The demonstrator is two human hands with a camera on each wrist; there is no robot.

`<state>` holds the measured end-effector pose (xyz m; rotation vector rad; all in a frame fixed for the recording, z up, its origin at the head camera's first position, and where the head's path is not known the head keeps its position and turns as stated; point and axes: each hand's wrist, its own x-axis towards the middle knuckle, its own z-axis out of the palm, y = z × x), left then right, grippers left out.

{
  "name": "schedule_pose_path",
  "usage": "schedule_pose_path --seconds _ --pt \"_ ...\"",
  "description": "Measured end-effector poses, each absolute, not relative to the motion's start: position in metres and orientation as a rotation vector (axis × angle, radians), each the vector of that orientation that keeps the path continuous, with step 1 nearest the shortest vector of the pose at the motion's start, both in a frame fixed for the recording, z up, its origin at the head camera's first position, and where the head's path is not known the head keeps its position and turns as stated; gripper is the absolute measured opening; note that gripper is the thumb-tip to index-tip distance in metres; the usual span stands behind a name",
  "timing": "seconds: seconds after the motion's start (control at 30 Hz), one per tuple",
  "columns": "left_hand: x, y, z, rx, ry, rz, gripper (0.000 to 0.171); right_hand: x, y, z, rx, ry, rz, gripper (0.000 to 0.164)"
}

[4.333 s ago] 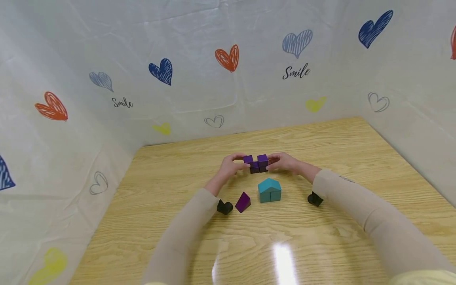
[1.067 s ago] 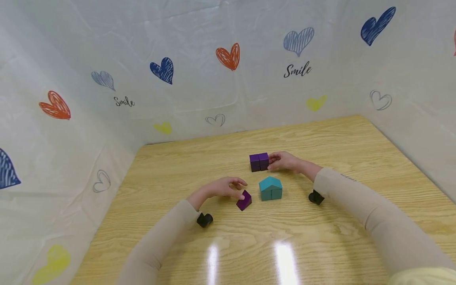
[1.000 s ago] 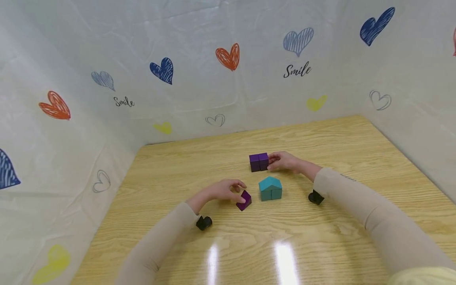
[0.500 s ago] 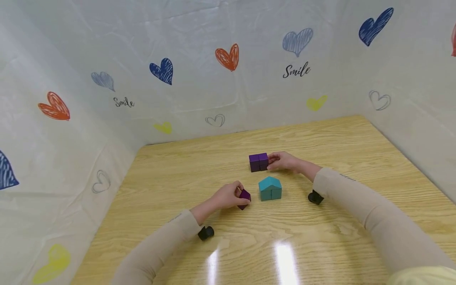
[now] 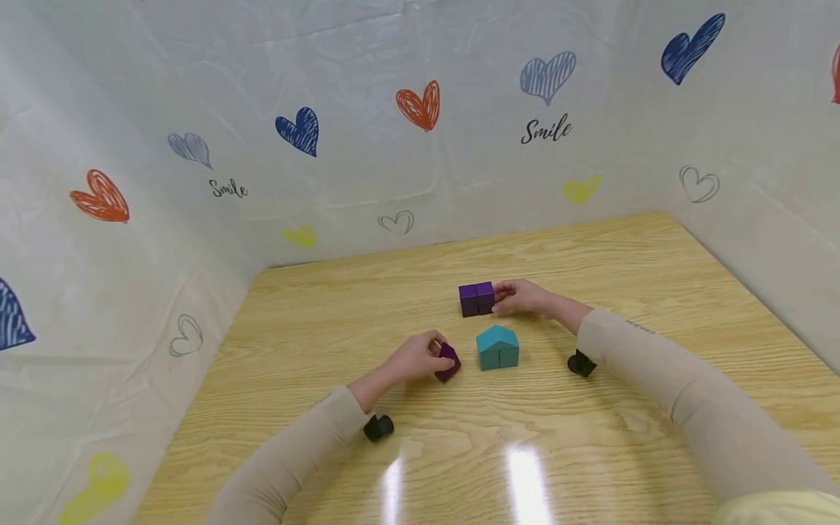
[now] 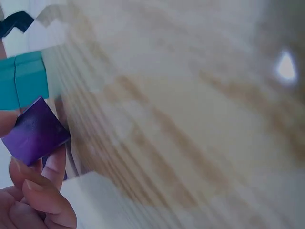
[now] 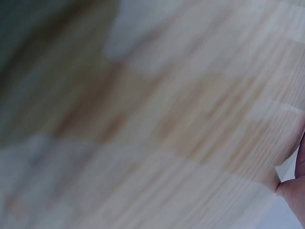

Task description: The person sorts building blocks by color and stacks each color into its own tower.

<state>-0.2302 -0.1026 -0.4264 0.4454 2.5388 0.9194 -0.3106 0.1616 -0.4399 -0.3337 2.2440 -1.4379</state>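
Observation:
My left hand (image 5: 415, 356) pinches a purple wedge-shaped block (image 6: 35, 131) between thumb and fingers, left of a small teal house of blocks (image 5: 497, 350). The teal house has a peaked top over two blocks side by side. Farther back stands a squared group of purple blocks (image 5: 476, 299), with a seam down its middle. At its right side my right hand (image 5: 521, 297) holds the group, thumb at the front edge and bent fingers higher up. In the right wrist view only a part of that hand (image 7: 296, 191) shows at the right edge.
The wooden table (image 5: 341, 313) is bordered by a white sheet (image 5: 354, 175) printed with hearts at the back and sides. A black wrist camera (image 5: 378, 428) hangs below the left cuff, and another black camera (image 5: 580, 364) below the right one.
Earlier both hands were at the purple group, which is now squared up. My left hand then came forward to the wedge block, gripped it and shifted it slightly back. The right hand stays put.

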Motion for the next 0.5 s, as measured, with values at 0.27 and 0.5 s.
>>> schedule_pose_path --seconds 0.27,0.5 --pt "-0.241 -0.109 -0.427 0.231 2.470 1.186 0.036 -0.311 0.162 -0.442 -0.340 2.243 -1.430 0.060" --pt "-0.250 -0.109 -0.428 0.150 2.410 1.361 0.036 -0.310 0.163 -0.440 -0.361 2.230 -1.448 0.057"
